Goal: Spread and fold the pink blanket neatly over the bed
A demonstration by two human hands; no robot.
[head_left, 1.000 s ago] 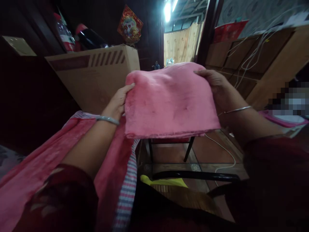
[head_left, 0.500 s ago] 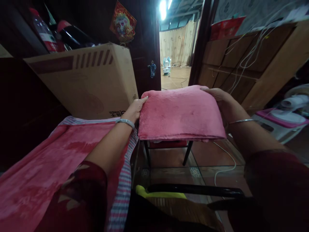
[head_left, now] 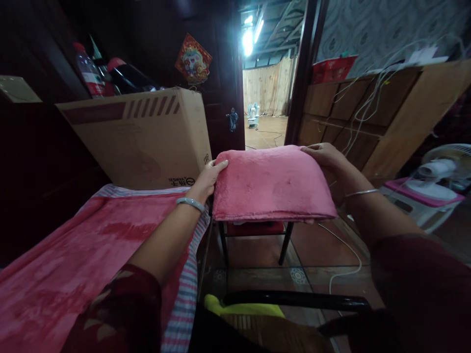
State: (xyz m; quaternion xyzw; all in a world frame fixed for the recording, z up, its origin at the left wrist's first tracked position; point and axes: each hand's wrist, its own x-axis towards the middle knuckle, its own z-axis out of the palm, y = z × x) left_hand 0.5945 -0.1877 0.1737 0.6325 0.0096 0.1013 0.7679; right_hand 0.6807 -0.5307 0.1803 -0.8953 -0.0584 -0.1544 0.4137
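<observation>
A folded pink plush blanket (head_left: 272, 186) is held up in front of me, with its folded layers showing along the near edge. My left hand (head_left: 212, 177) grips its left side, the thumb lying on top and the other fingers hidden behind or beneath. At the far right corner my right hand (head_left: 326, 156) has hold of the blanket, its fingers over the top edge. Below the blanket stands a dark-legged stool or chair with a red part (head_left: 255, 228); I cannot tell whether the blanket touches it.
Left lies a bed with a pink cover (head_left: 121, 230) and striped sheet (head_left: 180, 294). A cardboard box (head_left: 147, 142) with bottles on top stands behind it. Right are a wooden cabinet (head_left: 397, 117) with cables and a fan (head_left: 437, 171) on a stool. A black armrest (head_left: 294, 298) is near me.
The view has tilted up slightly, so the room sits lower in the picture. Both hands keep hold of the blanket, which looks nearly the same in shape.
</observation>
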